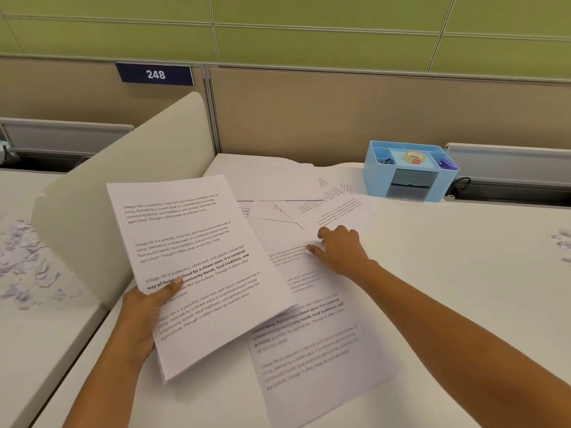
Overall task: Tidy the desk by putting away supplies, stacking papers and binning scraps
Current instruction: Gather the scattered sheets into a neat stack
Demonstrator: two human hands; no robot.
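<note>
Your white laminate desk (463, 273) fills the lower view, and both forearms reach in from 6 o'clock. Your left hand (140, 316), at about 8 o'clock, grips a thick stack of white printed sheets (197, 257) by its near-left corner. The thumb is clamped across the top page and the other fingers are hidden beneath, so the stack tilts up off the desk. Your right hand (340, 251), just right of centre, rests knuckles-up on the loose white printed sheets (309, 350). These lie fanned and overlapping from centre down towards 5 o'clock. The fingers are bent with their tips on the paper and the thumb points left. You cannot tell whether it pinches a page or only presses on it. A cream rounded divider panel (123, 186) stands at 10 o'clock. At 2 o'clock a light blue plastic desk organiser (375, 183) sits against the back partition. A clear tape roll (414, 157) lies in its middle compartment, a small purple item (447, 164) in the right one and dark clips (384, 162) in the left. Torn white paper scraps (24, 264) litter the neighbouring desk at 9 o'clock, and a few more lie at 3 o'clock.
</note>
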